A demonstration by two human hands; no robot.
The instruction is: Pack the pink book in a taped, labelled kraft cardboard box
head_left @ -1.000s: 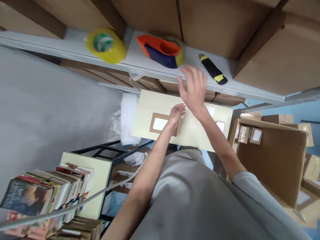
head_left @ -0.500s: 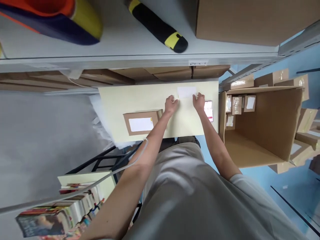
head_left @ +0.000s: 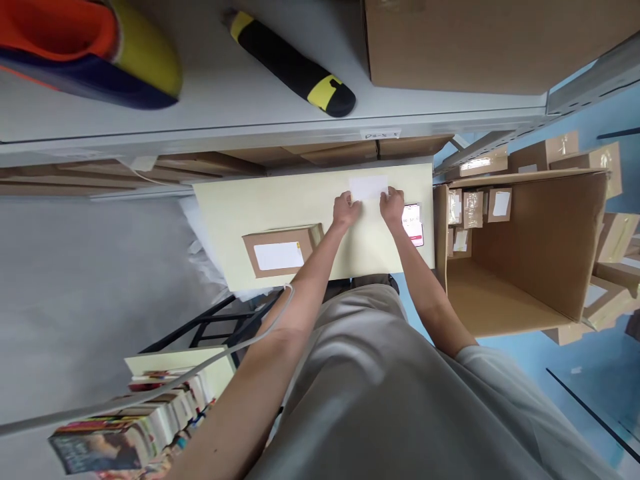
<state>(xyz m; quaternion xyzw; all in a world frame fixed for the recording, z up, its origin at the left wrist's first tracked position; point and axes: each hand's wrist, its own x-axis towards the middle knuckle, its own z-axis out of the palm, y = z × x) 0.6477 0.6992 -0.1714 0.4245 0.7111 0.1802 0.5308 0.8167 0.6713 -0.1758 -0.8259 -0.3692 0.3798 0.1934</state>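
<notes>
A blank white rectangular slip of paper (head_left: 369,187) lies or hovers near the back edge of the pale table; whether it touches the surface I cannot tell. My left hand (head_left: 346,211) is closed at its left lower corner, thumb and fingers curled around the edge. At the right lower corner my right hand (head_left: 392,207) pinches the paper between thumb and fingers. A brown cardboard box (head_left: 280,251) with a white label on its front sits left of my left forearm. Just right of my right hand lies a phone (head_left: 413,225) with a lit screen.
The pale table (head_left: 225,220) ends at a large open carton (head_left: 535,240) on the right, with small labelled boxes inside. A shelf (head_left: 280,137) overhangs the back, holding a black-and-yellow cutter (head_left: 295,67). Books (head_left: 130,427) stand lower left. A grey cable (head_left: 240,347) crosses my left arm.
My left hand has moved right to the paper's left lower corner. My right hand now overlaps the right lower corner more. The whole view has shifted slightly.
</notes>
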